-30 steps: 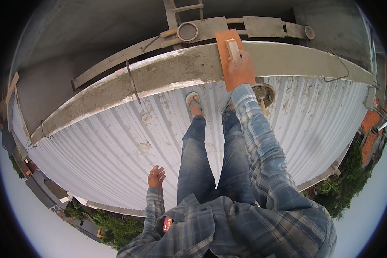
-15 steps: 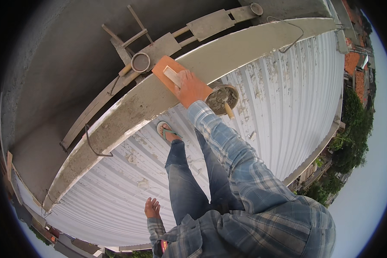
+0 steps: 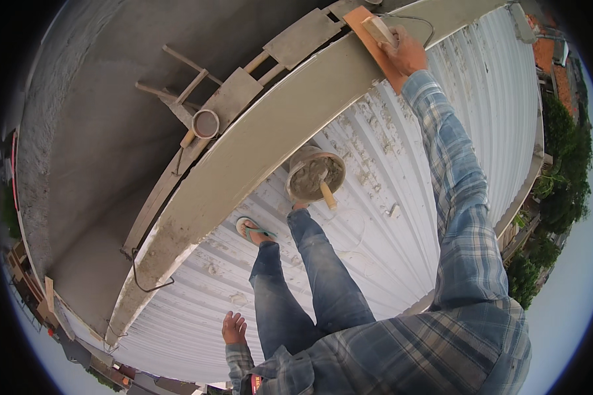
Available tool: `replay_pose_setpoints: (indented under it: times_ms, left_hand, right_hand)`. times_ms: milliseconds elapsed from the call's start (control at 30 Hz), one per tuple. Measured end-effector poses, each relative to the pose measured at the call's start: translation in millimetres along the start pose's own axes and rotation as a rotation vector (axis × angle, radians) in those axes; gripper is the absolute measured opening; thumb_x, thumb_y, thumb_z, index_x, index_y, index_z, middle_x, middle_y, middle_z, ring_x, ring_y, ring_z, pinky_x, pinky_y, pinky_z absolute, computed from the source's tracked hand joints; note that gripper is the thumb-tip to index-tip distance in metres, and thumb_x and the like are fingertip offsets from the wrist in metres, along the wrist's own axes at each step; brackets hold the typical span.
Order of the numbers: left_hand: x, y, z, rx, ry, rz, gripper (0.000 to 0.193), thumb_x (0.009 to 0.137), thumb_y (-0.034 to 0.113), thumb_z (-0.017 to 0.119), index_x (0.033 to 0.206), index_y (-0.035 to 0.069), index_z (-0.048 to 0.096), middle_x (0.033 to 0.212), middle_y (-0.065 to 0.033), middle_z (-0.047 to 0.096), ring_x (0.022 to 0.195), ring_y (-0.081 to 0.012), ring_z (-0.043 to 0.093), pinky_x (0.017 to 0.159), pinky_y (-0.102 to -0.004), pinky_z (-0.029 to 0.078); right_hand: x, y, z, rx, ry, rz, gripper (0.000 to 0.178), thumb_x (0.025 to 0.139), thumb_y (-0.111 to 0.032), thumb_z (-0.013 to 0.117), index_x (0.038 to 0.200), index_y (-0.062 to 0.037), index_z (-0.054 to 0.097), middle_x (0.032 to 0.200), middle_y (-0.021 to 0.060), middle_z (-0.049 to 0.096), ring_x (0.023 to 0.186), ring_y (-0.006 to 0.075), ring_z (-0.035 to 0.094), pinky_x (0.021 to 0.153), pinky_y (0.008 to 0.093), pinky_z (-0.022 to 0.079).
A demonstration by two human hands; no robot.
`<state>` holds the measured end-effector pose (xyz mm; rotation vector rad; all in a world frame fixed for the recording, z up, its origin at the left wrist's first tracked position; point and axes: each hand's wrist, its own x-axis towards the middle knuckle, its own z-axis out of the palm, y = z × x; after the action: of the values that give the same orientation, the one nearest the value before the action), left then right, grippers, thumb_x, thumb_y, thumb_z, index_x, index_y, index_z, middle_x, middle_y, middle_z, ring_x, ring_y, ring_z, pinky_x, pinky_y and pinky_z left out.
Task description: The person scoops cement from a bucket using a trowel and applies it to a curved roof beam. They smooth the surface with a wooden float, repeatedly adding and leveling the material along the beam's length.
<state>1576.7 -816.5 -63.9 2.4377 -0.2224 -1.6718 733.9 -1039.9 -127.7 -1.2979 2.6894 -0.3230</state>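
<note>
My right hand (image 3: 410, 52) is closed round the pale handle of an orange plastering float (image 3: 369, 41). The float lies across the wet mortar top of a long wall edge (image 3: 280, 108), toward its far right end. My left hand (image 3: 234, 328) hangs low beside my leg, its fingers apart and slightly bent, with nothing in it. In front of my feet stands a bucket of mortar (image 3: 306, 181), and a trowel's wooden handle (image 3: 328, 195) sticks out of it. The trowel's blade is hidden in the mortar.
A ridged white metal roof (image 3: 375, 263), spattered with mortar, lies under my sandalled feet. Beyond the wall edge runs a plank scaffold (image 3: 240, 95) carrying a small round pail (image 3: 205, 124). A bent metal rod clamp (image 3: 136, 273) hooks over the wall edge at left.
My right hand has slid the float along the wall edge to the far right, straightening the arm. The view has shifted, and my left hand still hangs low.
</note>
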Motion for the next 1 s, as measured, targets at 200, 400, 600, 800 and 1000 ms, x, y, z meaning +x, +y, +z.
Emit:
replay_pose_setpoints:
  times_ms: [200,400,600,800,1000]
  left_hand:
    - [-14.3,10.7,15.9,0.084,-0.002,-0.003,0.055,0.092,0.043,0.059,0.135,0.01,0.048,0.117,-0.0116,0.062,0.094,-0.0198,0.059,0.078,-0.0353,0.05]
    - [-14.8,9.7,6.9,0.083,0.013,-0.019,0.058,0.091,0.045,0.06,0.135,0.009,0.048,0.12,-0.0127,0.06,0.097,-0.0217,0.059,0.08,-0.0365,0.049]
    - [-25.2,25.8,34.0,0.066,0.015,0.041,0.058,0.091,0.046,0.059,0.136,0.01,0.047,0.122,-0.0122,0.059,0.099,-0.0215,0.057,0.083,-0.0369,0.048]
    - [-22.5,6.1,32.3,0.089,-0.004,0.017,0.057,0.091,0.044,0.061,0.134,0.009,0.048,0.119,-0.012,0.061,0.094,-0.0202,0.059,0.078,-0.0349,0.049]
    - [-18.8,10.4,39.1,0.061,0.013,0.01,0.053,0.091,0.04,0.061,0.133,0.009,0.05,0.116,-0.0114,0.062,0.091,-0.0191,0.059,0.075,-0.0332,0.05]
  right_hand:
    - [16.3,48.3,3.0,0.07,-0.074,-0.007,0.05,0.086,-0.043,0.062,0.126,-0.0131,0.055,0.109,0.0176,0.067,0.101,0.0371,0.064,0.09,0.045,0.049]
    - [-74.6,-58.3,23.3,0.179,-0.176,0.089,0.043,0.09,-0.036,0.058,0.123,-0.0075,0.055,0.103,0.0229,0.067,0.099,0.0382,0.064,0.086,0.0473,0.05]
    - [-173.2,-183.3,44.8,0.379,-0.273,-0.081,0.04,0.086,-0.03,0.065,0.118,-0.0075,0.056,0.104,0.019,0.066,0.096,0.0389,0.062,0.083,0.0461,0.05]
    - [-55.8,-43.6,-4.2,0.187,0.047,0.047,0.038,0.09,-0.031,0.059,0.12,-0.0085,0.054,0.111,0.0176,0.065,0.104,0.0357,0.061,0.091,0.0465,0.047]
    - [-78.3,-64.9,35.3,0.161,-0.087,0.062,0.038,0.089,-0.033,0.061,0.119,-0.0105,0.056,0.104,0.0178,0.067,0.096,0.0364,0.063,0.085,0.047,0.049]
